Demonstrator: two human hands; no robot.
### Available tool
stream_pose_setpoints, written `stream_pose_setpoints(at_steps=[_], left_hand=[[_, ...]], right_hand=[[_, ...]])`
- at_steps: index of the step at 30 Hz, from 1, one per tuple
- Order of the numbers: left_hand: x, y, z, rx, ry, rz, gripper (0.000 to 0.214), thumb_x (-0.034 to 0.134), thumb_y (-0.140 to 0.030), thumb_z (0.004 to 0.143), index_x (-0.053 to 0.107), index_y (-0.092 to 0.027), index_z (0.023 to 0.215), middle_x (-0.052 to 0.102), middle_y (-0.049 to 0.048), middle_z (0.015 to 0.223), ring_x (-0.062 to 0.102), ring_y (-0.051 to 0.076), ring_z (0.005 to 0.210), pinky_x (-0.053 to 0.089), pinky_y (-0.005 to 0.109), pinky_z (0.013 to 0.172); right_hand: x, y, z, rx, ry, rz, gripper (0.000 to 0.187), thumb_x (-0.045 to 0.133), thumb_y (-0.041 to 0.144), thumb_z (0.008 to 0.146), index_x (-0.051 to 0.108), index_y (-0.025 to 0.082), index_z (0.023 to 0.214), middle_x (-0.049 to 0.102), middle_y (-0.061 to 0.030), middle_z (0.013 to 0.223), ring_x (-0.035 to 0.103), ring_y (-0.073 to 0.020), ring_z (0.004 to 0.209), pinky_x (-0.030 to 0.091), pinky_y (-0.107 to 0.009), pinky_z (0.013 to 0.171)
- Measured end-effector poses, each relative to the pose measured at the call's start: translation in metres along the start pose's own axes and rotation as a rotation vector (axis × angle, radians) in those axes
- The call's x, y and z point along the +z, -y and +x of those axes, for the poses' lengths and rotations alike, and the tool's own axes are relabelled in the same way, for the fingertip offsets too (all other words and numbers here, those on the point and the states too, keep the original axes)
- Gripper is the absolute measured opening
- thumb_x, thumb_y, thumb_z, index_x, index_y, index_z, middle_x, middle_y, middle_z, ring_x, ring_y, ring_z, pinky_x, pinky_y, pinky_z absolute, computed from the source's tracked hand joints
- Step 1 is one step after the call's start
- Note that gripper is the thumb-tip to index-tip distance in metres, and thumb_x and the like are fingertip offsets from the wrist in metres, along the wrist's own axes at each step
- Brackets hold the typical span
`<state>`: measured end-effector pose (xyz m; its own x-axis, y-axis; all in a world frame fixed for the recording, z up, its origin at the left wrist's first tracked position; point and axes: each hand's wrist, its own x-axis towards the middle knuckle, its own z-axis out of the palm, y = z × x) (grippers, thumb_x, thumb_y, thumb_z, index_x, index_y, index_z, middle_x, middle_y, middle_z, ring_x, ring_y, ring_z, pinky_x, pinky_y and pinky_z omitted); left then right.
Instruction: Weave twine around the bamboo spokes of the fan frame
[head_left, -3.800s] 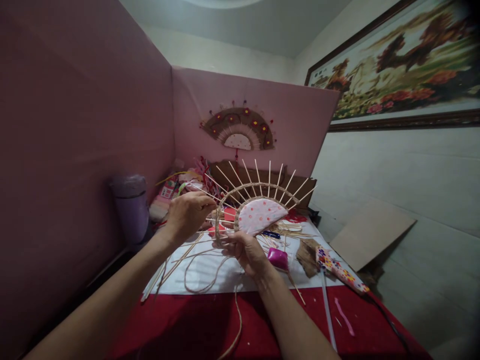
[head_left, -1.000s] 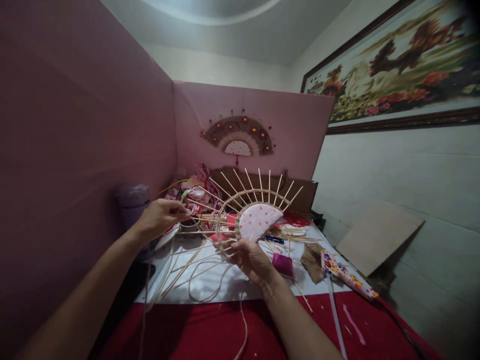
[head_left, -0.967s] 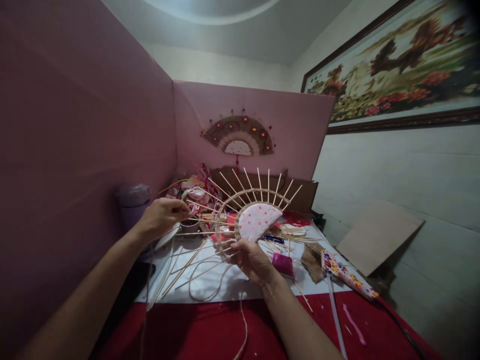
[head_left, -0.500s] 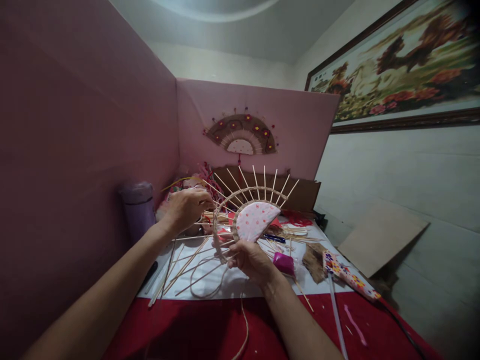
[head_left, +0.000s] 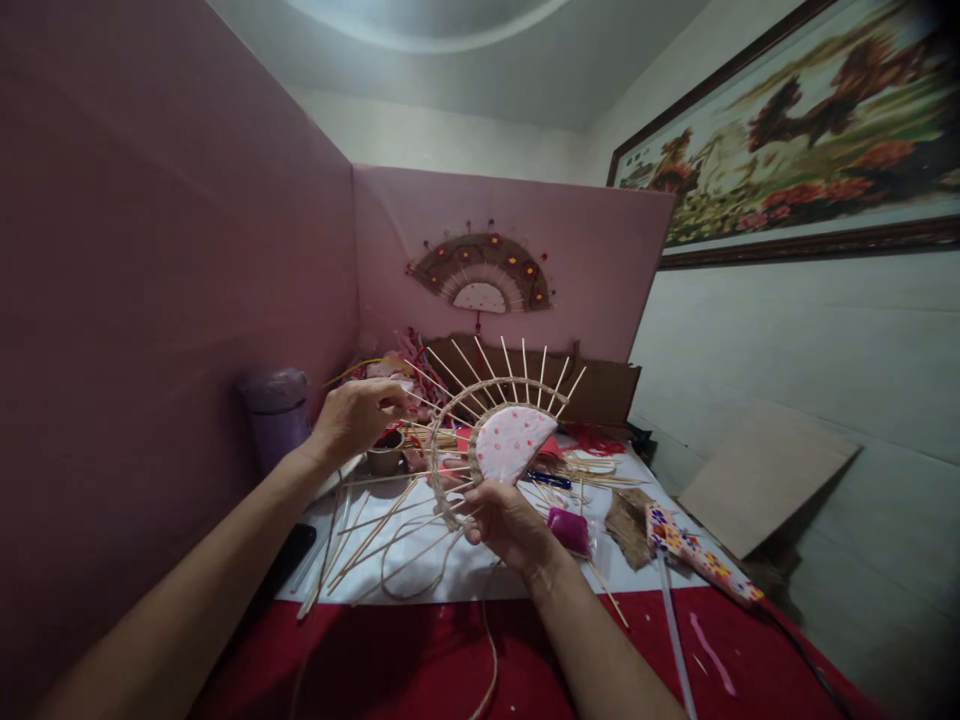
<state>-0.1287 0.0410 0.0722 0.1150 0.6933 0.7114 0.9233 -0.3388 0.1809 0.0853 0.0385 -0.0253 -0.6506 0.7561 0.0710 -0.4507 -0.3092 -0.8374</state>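
Note:
My right hand (head_left: 507, 525) grips the lower edge of a half-round craft fan (head_left: 511, 440), held up and tilted over the table. Its centre is a white pad with pink-red dots, edged in twine. Thin wooden sticks (head_left: 508, 362) spread outward from it, and a band of twine (head_left: 442, 420) curves across them. Just left of the fan, my left hand (head_left: 358, 412) is closed, with thumb and fingertips together close to the outer stick ends. What lies between those fingertips is too small to make out. Loose twine (head_left: 491, 650) trails below the fan.
A finished fan (head_left: 480, 270) hangs on the pink board. Loose sticks (head_left: 375, 535), a purple packet (head_left: 568, 530), burlap (head_left: 630, 525) and a flowered glue gun (head_left: 697, 555) lie on the table. A purple cup (head_left: 279, 420) stands left, near a dark phone (head_left: 296, 550).
My left hand has drawn back a little to the left, away from the fan's twine band. The fan has turned slightly in my right hand, its upper sticks shifting left.

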Motion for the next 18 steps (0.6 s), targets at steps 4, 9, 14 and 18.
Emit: stream_pose_setpoints(at_steps=[4, 9, 14, 18], left_hand=[[-0.006, 0.008, -0.003, -0.081, 0.022, -0.332, 0.003, 0.067, -0.024, 0.06, 0.068, -0.022, 0.062, 0.066, -0.0006, 0.065, 0.056, 0.013, 0.06, 0.039, 0.023, 0.058], [-0.02, 0.009, -0.006, -0.237, 0.011, -0.658, 0.008, 0.07, -0.022, 0.054, 0.067, -0.017, 0.06, 0.064, 0.0015, 0.059, 0.053, 0.012, 0.052, 0.041, 0.022, 0.05], [-0.026, 0.009, -0.011, -0.42, -0.002, -0.933, 0.014, 0.073, -0.022, 0.052, 0.068, -0.016, 0.064, 0.061, -0.0007, 0.051, 0.045, 0.006, 0.04, 0.034, 0.018, 0.039], [-0.019, 0.007, -0.019, -0.451, -0.12, -1.082, 0.016, 0.073, -0.02, 0.052, 0.067, -0.016, 0.066, 0.063, -0.0004, 0.055, 0.047, 0.006, 0.042, 0.033, 0.018, 0.039]], right_hand=[[-0.002, 0.001, 0.001, 0.018, 0.03, 0.058, 0.031, 0.048, 0.012, 0.064, 0.064, 0.01, 0.091, 0.067, -0.0116, 0.096, 0.062, -0.014, 0.067, 0.036, -0.014, 0.034], [-0.008, 0.002, 0.001, 0.02, 0.058, 0.165, 0.038, 0.05, 0.011, 0.064, 0.06, 0.015, 0.1, 0.067, -0.0091, 0.097, 0.063, -0.014, 0.066, 0.034, -0.013, 0.034], [-0.008, 0.004, 0.0, 0.032, 0.077, 0.263, 0.035, 0.05, 0.009, 0.061, 0.062, 0.015, 0.094, 0.069, -0.0052, 0.083, 0.062, -0.0133, 0.062, 0.028, -0.012, 0.031], [-0.004, 0.005, 0.0, 0.009, 0.055, 0.289, 0.036, 0.049, 0.009, 0.06, 0.063, 0.014, 0.093, 0.07, -0.0054, 0.08, 0.06, -0.0121, 0.058, 0.031, -0.014, 0.031]])
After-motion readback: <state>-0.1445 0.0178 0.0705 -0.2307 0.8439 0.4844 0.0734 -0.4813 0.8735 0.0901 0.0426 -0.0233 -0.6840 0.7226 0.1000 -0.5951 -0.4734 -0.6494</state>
